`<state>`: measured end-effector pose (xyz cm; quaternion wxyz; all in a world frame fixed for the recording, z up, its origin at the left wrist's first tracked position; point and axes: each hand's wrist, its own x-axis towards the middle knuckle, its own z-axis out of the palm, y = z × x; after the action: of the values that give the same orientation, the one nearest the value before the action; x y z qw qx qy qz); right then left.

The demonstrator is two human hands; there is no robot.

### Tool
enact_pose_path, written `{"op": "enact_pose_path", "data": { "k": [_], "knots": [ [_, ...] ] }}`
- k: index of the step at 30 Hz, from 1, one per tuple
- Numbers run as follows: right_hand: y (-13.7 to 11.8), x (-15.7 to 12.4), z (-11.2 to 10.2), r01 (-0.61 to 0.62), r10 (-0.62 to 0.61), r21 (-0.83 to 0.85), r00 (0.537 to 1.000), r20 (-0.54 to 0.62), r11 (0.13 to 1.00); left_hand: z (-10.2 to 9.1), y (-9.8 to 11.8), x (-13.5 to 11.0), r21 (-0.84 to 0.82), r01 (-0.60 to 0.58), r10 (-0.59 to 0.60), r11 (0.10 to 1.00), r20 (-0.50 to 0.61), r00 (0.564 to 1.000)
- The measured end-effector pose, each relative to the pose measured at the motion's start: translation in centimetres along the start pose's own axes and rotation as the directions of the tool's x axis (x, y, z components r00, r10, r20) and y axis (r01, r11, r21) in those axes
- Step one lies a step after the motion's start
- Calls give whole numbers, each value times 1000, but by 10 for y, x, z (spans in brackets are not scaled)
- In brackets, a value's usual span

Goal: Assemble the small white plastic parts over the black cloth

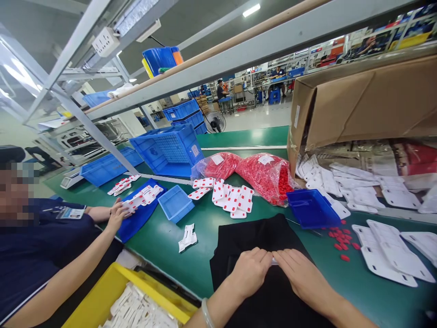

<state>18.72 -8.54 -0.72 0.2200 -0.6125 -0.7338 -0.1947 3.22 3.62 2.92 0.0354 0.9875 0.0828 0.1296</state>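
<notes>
My left hand (251, 272) and my right hand (300, 273) rest side by side on a black cloth (249, 237) at the near edge of the green table (191, 255). Both have their fingers curled together, meeting on a small white plastic piece (274, 261) that barely shows between the fingertips. Loose red caps (341, 239) lie to the right of the cloth, beside an empty small blue tray (312, 207). White plastic plates (385, 255) are spread further right.
A co-worker in dark blue sits at left, hands (118, 214) on white plates with red caps. Two bags of red caps (262, 173), finished plates (234, 198), blue crates (170, 148), a tipped cardboard box (362, 105) and a yellow bin (112, 291) surround me.
</notes>
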Motion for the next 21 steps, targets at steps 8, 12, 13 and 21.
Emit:
{"op": "enact_pose_path", "data": {
  "k": [8, 12, 13, 21],
  "knots": [
    [19, -9, -13, -84, 71, 118, 991, 110, 989, -13, 0, -1, -42, 106, -103, 993, 67, 992],
    [36, -24, -10, -217, 209, 157, 976, 63, 963, -22, 5, 8, -77, 152, -145, 985, 92, 985],
    [38, -27, -8, -227, 219, 177, 974, 64, 957, -23, 9, 12, -77, 140, -132, 987, 92, 987],
    [37, -24, -3, -251, 231, 269, 968, 101, 930, -11, 28, 38, 22, 87, -89, 996, 104, 991]
  ]
}}
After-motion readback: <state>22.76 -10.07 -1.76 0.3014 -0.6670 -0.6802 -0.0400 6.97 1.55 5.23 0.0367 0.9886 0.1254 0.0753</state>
